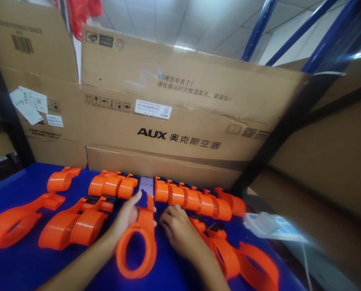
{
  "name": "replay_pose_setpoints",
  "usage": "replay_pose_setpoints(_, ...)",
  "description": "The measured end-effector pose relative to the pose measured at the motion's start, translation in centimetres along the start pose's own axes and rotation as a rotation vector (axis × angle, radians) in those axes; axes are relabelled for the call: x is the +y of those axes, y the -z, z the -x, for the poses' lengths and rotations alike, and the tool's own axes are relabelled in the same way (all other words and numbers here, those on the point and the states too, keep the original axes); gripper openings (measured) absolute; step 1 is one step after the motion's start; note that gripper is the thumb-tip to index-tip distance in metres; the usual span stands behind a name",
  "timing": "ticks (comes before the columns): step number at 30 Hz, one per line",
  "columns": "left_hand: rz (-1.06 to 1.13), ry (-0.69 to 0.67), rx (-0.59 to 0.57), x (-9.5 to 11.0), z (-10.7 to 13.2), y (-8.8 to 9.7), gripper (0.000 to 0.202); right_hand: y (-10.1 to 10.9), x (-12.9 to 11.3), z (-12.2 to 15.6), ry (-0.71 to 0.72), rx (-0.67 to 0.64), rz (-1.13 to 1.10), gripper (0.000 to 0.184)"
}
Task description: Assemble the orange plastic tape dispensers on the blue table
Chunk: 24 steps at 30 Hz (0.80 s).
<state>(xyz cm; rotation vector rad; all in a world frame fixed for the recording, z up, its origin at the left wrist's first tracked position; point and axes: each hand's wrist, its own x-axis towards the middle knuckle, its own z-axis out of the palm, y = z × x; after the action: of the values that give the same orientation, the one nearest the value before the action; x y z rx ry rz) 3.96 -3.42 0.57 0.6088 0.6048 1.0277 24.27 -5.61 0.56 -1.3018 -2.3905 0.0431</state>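
Note:
My left hand [124, 220] is closed on an orange plastic tape dispenser frame [138, 246], gripping its ribbed neck; the ring end points toward me. A small blue piece [142, 200] sits at the frame's far end by my fingertips. My right hand [179, 232] rests beside it on the blue table [23, 262], fingers curled down with their tips next to the frame; whether they hold anything is hidden. A phone [146, 186] stands just beyond both hands.
Several more orange dispenser frames lie in a row [195, 200] behind the hands, to the left [71, 224] and to the right [238, 258]. Large cardboard boxes [180, 121] wall off the back. A white packet [268, 226] lies at the table's right edge.

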Motion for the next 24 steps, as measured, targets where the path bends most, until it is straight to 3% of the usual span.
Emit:
replay_pose_setpoints(3, -0.033, 0.026, 0.072, 0.1, -0.2, -0.1, 0.054, 1.7, -0.1, 0.1, -0.007, -0.035, -0.186, 0.014)
replay_pose_setpoints(6, -0.167, -0.078, 0.087, -0.2, -0.2, 0.1, 0.053, 2.7, -0.5, 0.2, -0.064, -0.037, -0.448, 0.015)
replay_pose_setpoints(11, -0.3, -0.194, -0.081, -1.4, 0.3, 0.6, 0.041, 1.9, -0.9, -0.3, -0.256, 0.244, -0.83, 0.022)
replay_pose_setpoints(15, -0.263, -0.231, -0.101, -2.1, 0.5, 0.0, 0.034, 0.6, -1.0, -0.6, -0.4, 0.39, -1.058, 0.028)
replay_pose_setpoints(17, -0.157, -0.184, -0.065, -2.1, 0.5, -0.6, 0.037, 0.4, -1.1, -0.6, -0.42, 0.383, -1.196, 0.033)
replay_pose_setpoints(20, 0.076, -0.062, -0.032, -1.4, 0.7, -1.5, 0.045, 0.6, -1.5, -0.4, -0.338, 0.273, -1.418, 0.036)
replay_pose_setpoints(24, 0.206, -0.049, -0.049, -0.5, 0.9, -1.8, 0.048, 1.0, -2.1, -0.1, -0.2, 0.197, -1.431, 0.05)
